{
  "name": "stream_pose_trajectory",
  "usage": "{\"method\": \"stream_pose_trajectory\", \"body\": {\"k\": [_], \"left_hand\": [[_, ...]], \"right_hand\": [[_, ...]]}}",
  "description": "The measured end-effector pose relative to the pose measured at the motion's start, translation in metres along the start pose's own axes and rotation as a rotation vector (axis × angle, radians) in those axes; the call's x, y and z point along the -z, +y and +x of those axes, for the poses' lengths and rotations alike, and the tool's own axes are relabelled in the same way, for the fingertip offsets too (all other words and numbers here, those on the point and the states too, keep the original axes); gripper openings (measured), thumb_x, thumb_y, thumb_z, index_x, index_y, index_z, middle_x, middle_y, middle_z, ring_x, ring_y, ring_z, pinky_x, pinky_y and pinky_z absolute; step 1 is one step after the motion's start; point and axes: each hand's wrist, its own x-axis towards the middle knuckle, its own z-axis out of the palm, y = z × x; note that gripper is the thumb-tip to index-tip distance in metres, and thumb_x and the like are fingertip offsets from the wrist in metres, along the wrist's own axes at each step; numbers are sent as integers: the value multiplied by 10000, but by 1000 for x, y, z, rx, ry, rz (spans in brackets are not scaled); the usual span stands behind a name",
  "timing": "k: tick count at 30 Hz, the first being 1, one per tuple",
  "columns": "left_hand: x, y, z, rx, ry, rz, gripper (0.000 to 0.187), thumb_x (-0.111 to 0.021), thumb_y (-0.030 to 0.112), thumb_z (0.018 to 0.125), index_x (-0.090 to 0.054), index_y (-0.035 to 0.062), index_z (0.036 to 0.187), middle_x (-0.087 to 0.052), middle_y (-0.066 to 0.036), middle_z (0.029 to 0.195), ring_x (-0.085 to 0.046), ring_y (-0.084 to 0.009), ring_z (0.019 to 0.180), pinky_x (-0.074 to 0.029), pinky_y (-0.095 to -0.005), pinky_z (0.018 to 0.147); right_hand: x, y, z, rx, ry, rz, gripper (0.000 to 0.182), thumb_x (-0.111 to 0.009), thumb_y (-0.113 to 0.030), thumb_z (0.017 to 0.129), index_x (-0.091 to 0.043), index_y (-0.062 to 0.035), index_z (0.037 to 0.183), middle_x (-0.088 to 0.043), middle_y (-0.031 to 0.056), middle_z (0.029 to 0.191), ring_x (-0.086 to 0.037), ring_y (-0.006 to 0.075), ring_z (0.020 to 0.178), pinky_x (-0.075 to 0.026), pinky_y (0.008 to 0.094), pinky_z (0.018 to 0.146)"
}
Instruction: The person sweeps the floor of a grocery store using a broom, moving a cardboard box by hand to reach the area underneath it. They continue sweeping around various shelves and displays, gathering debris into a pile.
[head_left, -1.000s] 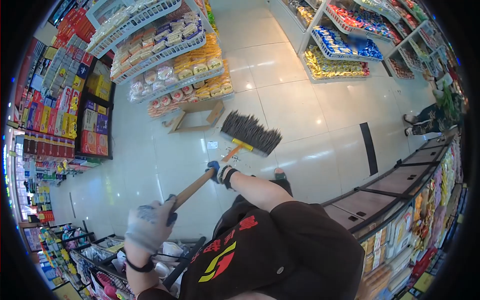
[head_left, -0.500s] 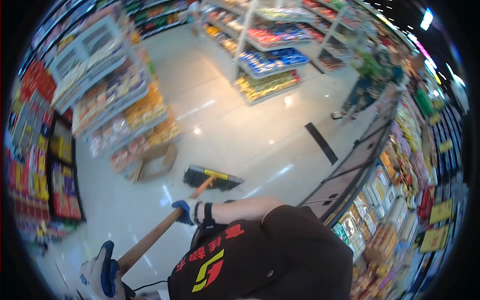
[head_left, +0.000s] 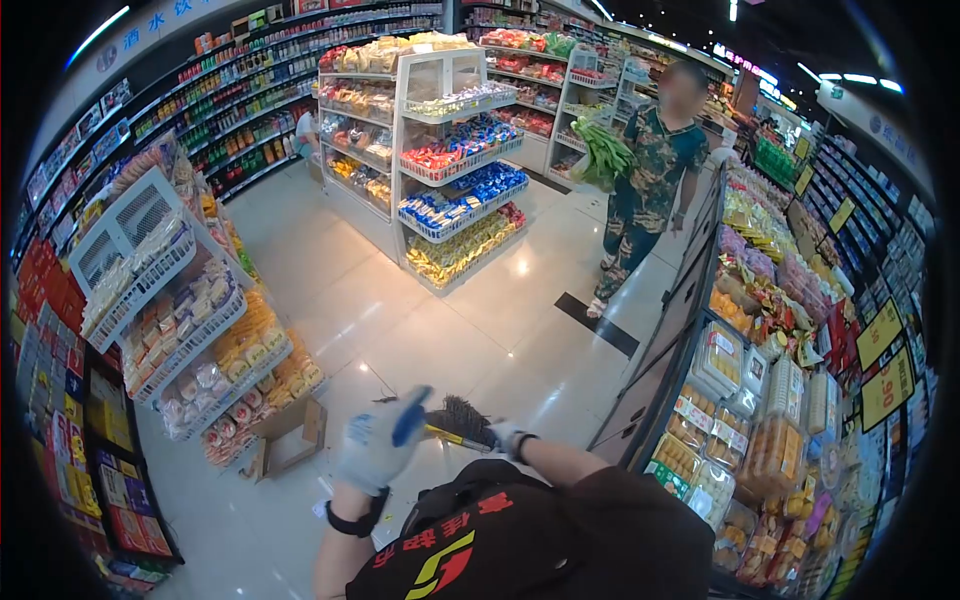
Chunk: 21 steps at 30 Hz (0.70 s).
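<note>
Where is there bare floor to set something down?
Bare floor lies between the left rack and the middle shelves, and between those shelves and the black strip. It is crowded around the broom and carton; the food counter on the right is packed.

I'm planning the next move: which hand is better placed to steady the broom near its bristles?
Right, probably: the right hand is beside the bristles, while the left hand looks raised nearer the camera, a blue digit extended. Neither grip shows clearly.
</note>
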Motion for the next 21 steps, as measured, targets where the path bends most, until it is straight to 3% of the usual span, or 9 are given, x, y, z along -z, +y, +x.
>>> {"method": "stream_pose_trajectory", "body": {"k": [1, 2, 4, 8, 9, 10, 14, 16, 21], "left_hand": [[-7, 8, 1, -63, -56, -175, 324, -555, 151, 789, -579, 93, 1107, -638, -116, 819, -633, -197, 684, -473, -271, 599], [-11, 15, 1, -69, -60, -169, 324, -555, 151, 789, -579, 93, 1107, -638, -116, 819, -633, -197, 684, -473, -271, 599], [-14, 32, 2, 100, -315, -502, 312, -569, 142, 792, -580, 69, 1096, -640, -110, 801, -630, -162, 646, -470, -254, 588], [-28, 43, 6, 117, -210, -647, 313, -542, 59, 793, -561, -3, 1099, -631, -70, 708, -617, -126, 615, -487, -241, 614], [-34, 37, 8, 95, -184, -619, 310, -530, 31, 787, -562, -20, 1091, -619, -55, 683, -611, -114, 616, -490, -233, 601], [-34, 39, 11, 100, -185, -622, 310, -530, 31, 787, -562, -20, 1091, -619, -55, 683, -611, -114, 616, -490, -233, 601], [-26, 55, 23, 156, -109, -577, 307, -535, 15, 770, -582, -6, 1073, -616, -51, 693, -612, -117, 602, -492, -229, 590], [-29, 52, 21, 149, -91, -556, 336, -559, 100, 774, -572, 70, 1108, -628, -52, 681, -628, -134, 613, -480, -239, 588], [-33, 55, 12, 187, -104, -540, 326, -548, 75, 783, -570, 51, 1108, -626, -51, 714, -613, -121, 624, -479, -229, 593]], "right_hand": [[42, 4, -42, -374, -40, 34, 164, -468, -218, 843, -595, -123, 886, -612, 17, 772, -582, 235, 646, -487, 434, 562], [56, 36, -66, -1022, -73, 351, 375, -485, -409, 816, -549, -120, 1046, -611, 140, 913, -596, 278, 779, -481, 369, 678], [129, -2, -131, -568, -391, -769, 244, -545, -275, 766, -634, -117, 929, -624, 74, 965, -598, 226, 910, -489, 364, 723], [169, -10, -200, -503, -714, -1082, 247, -527, -229, 783, -629, -193, 1005, -597, 29, 1077, -576, 223, 983, -489, 345, 747], [172, -16, -203, -588, -624, -1003, 268, -523, -201, 789, -616, -212, 1041, -601, 12, 1071, -581, 203, 978, -497, 339, 726], [157, 14, -203, -365, -841, -1155, 269, -513, -185, 796, -617, -220, 1041, -593, -4, 1090, -577, 205, 987, -502, 340, 715], [136, 12, -178, -595, -575, -938, 268, -521, -178, 787, -624, -207, 1033, -553, 21, 1152, -542, 212, 1042, -490, 354, 759], [148, -14, -175, -440, -612, -974, 265, -520, -181, 782, -626, -199, 1024, -559, 36, 1131, -536, 198, 1047, -483, 342, 778], [147, 6, -164, -329, -680, -1049, 229, -516, -217, 773, -631, -188, 969, -577, 72, 1079, -553, 197, 1016, -482, 313, 761]]}}
